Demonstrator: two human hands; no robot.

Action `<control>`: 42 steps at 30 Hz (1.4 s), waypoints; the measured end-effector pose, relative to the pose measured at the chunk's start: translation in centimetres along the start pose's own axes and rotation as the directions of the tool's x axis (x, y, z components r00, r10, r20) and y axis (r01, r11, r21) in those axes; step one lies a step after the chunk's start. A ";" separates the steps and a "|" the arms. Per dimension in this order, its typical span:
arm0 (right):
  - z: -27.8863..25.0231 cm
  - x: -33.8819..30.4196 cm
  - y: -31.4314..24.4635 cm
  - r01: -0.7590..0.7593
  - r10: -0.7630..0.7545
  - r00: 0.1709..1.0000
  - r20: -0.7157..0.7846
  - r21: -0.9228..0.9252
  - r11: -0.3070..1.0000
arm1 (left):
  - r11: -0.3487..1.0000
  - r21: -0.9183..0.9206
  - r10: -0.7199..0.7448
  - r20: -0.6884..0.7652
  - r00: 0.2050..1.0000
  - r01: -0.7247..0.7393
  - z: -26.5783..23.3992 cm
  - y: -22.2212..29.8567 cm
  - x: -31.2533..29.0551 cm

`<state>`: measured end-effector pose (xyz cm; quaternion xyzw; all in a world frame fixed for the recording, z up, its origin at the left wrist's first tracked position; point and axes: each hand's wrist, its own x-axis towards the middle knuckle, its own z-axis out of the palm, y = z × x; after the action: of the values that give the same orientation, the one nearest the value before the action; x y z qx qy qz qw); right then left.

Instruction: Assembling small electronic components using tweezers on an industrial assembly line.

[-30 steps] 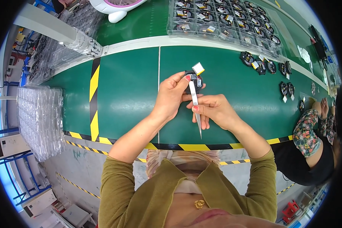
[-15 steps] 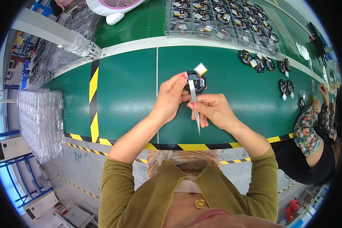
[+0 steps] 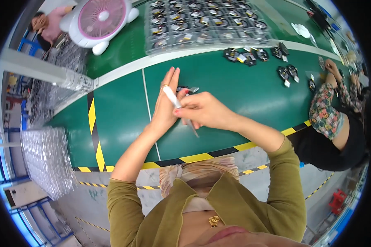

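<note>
Over the bench, my left hand is turned on edge, its fingers stretched out and its thumb bent in. Between thumb and palm it holds a small round black electronic module, mostly hidden by my hands. My right hand pinches a flat silver metal tool, which looks like tweezers. The tool's broad end lies against my left hand's fingers, and its thin end points down toward me, blurred. Whether the tool touches the module is hidden.
A clear compartment tray of similar modules stands at the back. Several loose modules lie at the right. A pink-and-white fan, stacked clear trays and a metal post are at the left. A co-worker's arm rests at the right.
My hands have moved left with the module and the tool. My left hand has turned on edge with its fingers straightened. The module is now mostly hidden, and the head view has shifted.
</note>
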<state>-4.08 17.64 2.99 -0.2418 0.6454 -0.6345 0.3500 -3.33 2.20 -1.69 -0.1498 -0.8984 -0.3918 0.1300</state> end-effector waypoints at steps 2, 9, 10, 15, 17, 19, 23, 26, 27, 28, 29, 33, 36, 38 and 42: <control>0.8 -0.3 -1.2 0.202 -0.197 0.979 0.051 -0.131 0.971 | 0.962 0.234 0.104 0.161 0.982 -0.140 0.9 0.3 0.8; 2.4 -1.0 -6.3 0.544 -0.537 0.839 0.089 -0.201 0.815 | 0.849 0.352 0.264 0.362 0.894 -0.393 7.6 2.2 7.7; 2.6 -0.9 -6.5 0.581 -0.581 0.812 0.060 -0.181 0.793 | 0.853 0.319 0.301 0.345 0.889 -0.412 8.7 2.6 8.7; 1.3 -1.4 -7.6 0.699 -0.705 0.709 0.026 -0.157 0.697 | 0.813 0.274 0.401 0.375 0.836 -0.513 13.7 5.0 12.7; 0.7 -1.7 -8.1 0.736 -0.746 0.666 -0.005 -0.155 0.659 | 0.795 0.236 0.463 0.358 0.811 -0.558 16.0 6.2 13.9; -0.1 -2.0 -8.6 0.739 -0.751 0.660 -0.008 -0.171 0.651 | 0.775 0.179 0.528 0.345 0.776 -0.606 18.2 7.7 15.0; -1.4 -2.5 -9.4 0.749 -0.758 0.650 -0.044 -0.131 0.650 | 0.743 0.087 0.613 0.307 0.728 -0.663 22.3 9.8 17.7; -1.8 -2.7 -9.6 0.761 -0.772 0.632 -0.061 -0.139 0.634 | 0.725 -0.023 0.670 0.255 0.697 -0.688 25.3 10.9 20.1; -2.0 -2.8 -9.6 0.771 -0.785 0.614 -0.083 -0.149 0.619 | 0.708 0.017 0.678 0.266 0.685 -0.706 26.5 11.4 20.7; -2.2 -3.0 -9.8 0.772 -0.785 0.615 -0.074 -0.146 0.618 | 0.703 0.028 0.682 0.255 0.685 -0.710 27.1 11.9 21.5; -2.3 -3.2 -10.1 0.760 -0.777 0.624 -0.083 -0.167 0.628 | 0.701 0.042 0.684 0.245 0.687 -0.712 27.5 12.1 22.1; -4.7 -3.4 -10.6 0.781 -0.841 0.448 -0.304 -0.324 0.534 | 0.620 -0.034 0.776 0.173 0.607 -0.784 24.6 13.1 22.1; -9.3 -2.1 -11.4 0.656 -0.903 0.133 -0.408 -0.647 0.388 | 0.628 0.081 0.775 0.026 0.632 -0.774 17.1 9.2 19.5; -11.2 -3.1 -12.2 0.499 -0.670 0.312 -0.673 -0.484 0.719 | 0.850 -0.071 0.526 0.115 0.842 -0.522 10.1 3.2 18.4; -20.0 2.1 -5.9 -0.191 -0.696 0.367 -0.617 -0.782 0.593 | 0.639 0.742 0.345 -0.041 0.938 -0.202 -1.8 -0.5 16.5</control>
<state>-21.31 28.60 7.52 -0.0932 0.8690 -0.3768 -0.3068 -18.52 3.29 5.01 -0.1846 -0.9303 0.0101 0.3167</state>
